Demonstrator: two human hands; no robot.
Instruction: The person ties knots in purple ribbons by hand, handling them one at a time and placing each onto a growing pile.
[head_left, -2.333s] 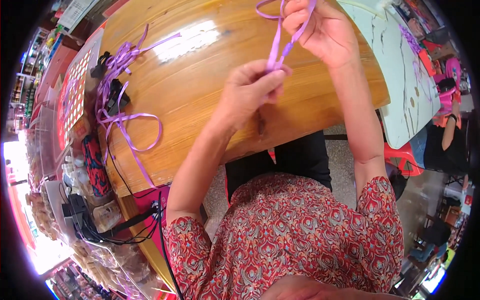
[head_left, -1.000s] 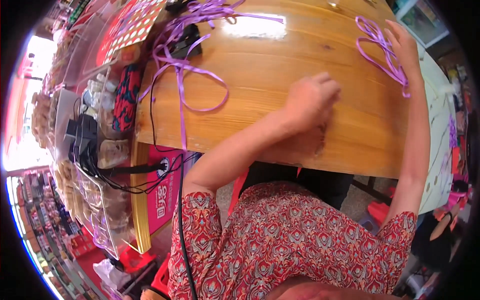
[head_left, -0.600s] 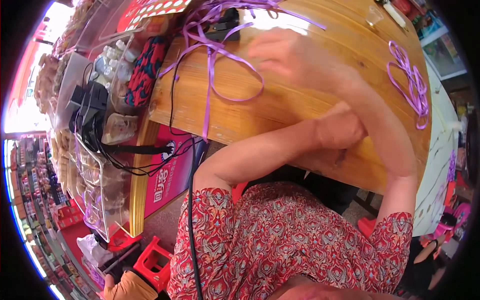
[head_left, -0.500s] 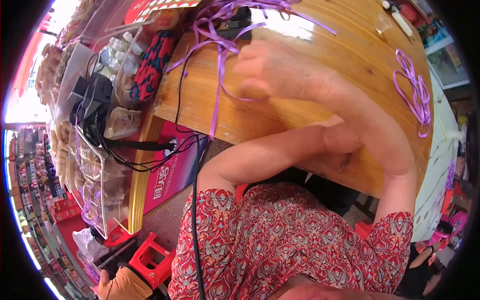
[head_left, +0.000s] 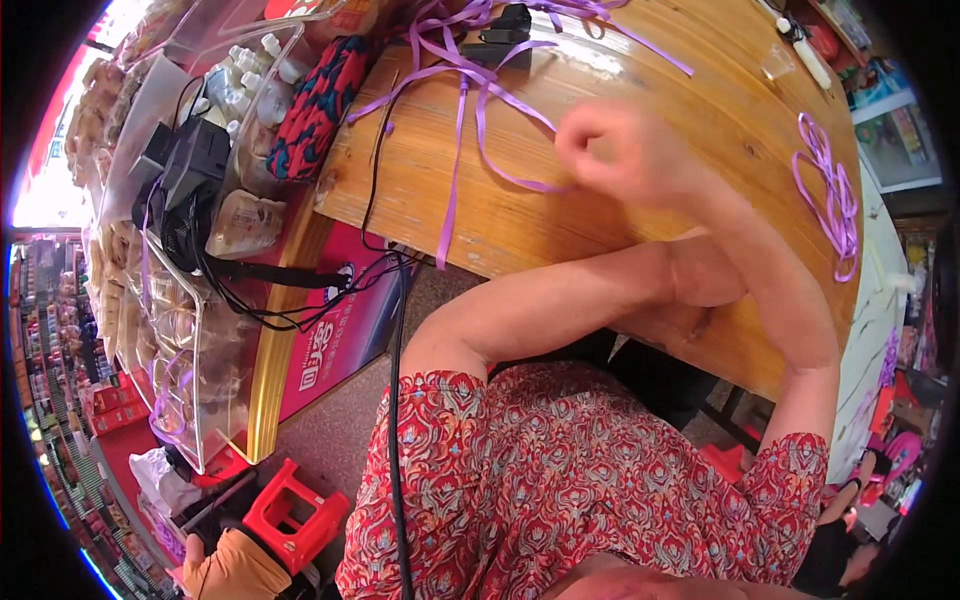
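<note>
My right hand (head_left: 625, 150) is raised over the wooden table, its fingers curled round with a small gap by the thumb. Motion blurs it, and whatever it may hold cannot be made out. Strands of purple ribbon (head_left: 483, 140) run across the table up to this hand; I cannot tell whether they touch it. My left forearm (head_left: 560, 295) lies along the near table edge. It crosses to my left hand (head_left: 703, 272), which is by my right forearm with its fingers hidden.
A looped purple ribbon bundle (head_left: 835, 200) lies at the table's (head_left: 720, 120) right side. Black devices (head_left: 505, 40) sit at the far edge. On the left stand a clear display case (head_left: 205, 380) with packets, a braided red-and-navy item (head_left: 315, 110) and black cables (head_left: 250, 300). A red stool (head_left: 290, 515) is lower left.
My right hand has moved right, away from the ribbon tangle, and its spread fingers have curled in. The view has shifted slightly; my left arm stays nearly the same.
</note>
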